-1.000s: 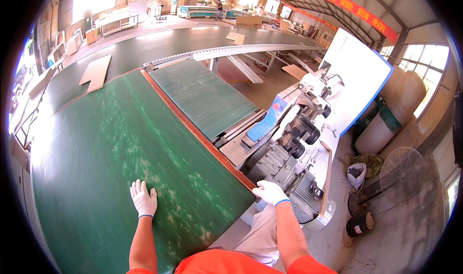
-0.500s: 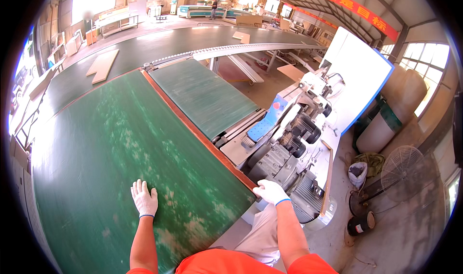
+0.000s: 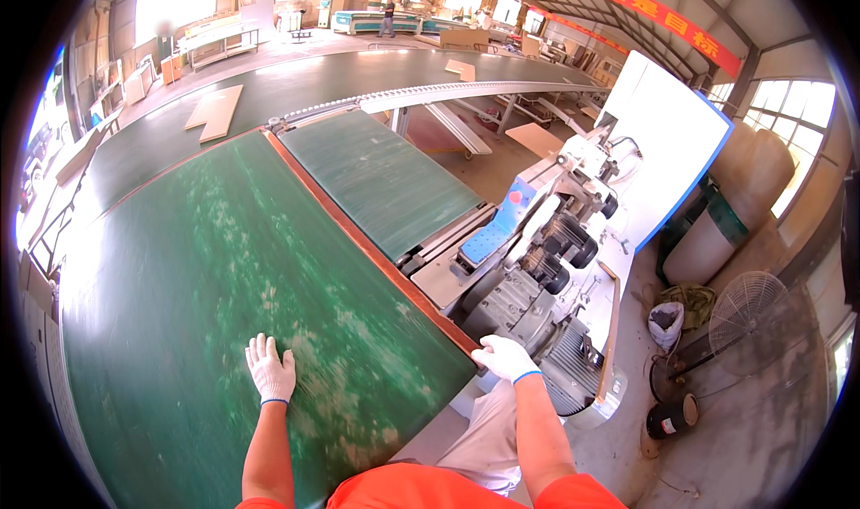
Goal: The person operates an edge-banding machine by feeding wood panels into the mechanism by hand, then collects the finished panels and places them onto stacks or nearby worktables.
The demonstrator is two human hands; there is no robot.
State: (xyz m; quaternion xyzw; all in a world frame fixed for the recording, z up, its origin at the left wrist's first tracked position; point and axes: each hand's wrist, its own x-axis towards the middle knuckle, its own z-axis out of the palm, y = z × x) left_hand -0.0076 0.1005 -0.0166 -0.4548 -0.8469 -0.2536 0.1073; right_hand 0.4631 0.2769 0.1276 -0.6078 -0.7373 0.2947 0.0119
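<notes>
Looking down, head view: you stand at the near end of a wide green belt [image 3: 179, 267], its red-brown edge strip [image 3: 421, 300] running away from you on the right.
Left hand [image 3: 272, 372]: white-gloved, palm down on the green belt, grip spread and holding nothing.
Right hand [image 3: 504, 357]: gloved, fingers bent at the near end of the edge strip, just beside the grey motor [image 3: 569, 367]; you cannot tell whether this grip pinches it.
Notched panel [image 3: 215, 113]: on the far belt [image 3: 313, 79], now further right than a second ago and well apart from your hands; a smaller board [image 3: 460, 70] has also shifted right.
Belts: these shifts, and the altered pale scuffs near your left hand, suggest both surfaces are running; your hands keep their places, so you appear to be waiting or feeling the belt.
Red banner [image 3: 645, 12]: large yellow characters overhead.
Black can [image 3: 672, 410]: a small white label, too small to read.
</notes>
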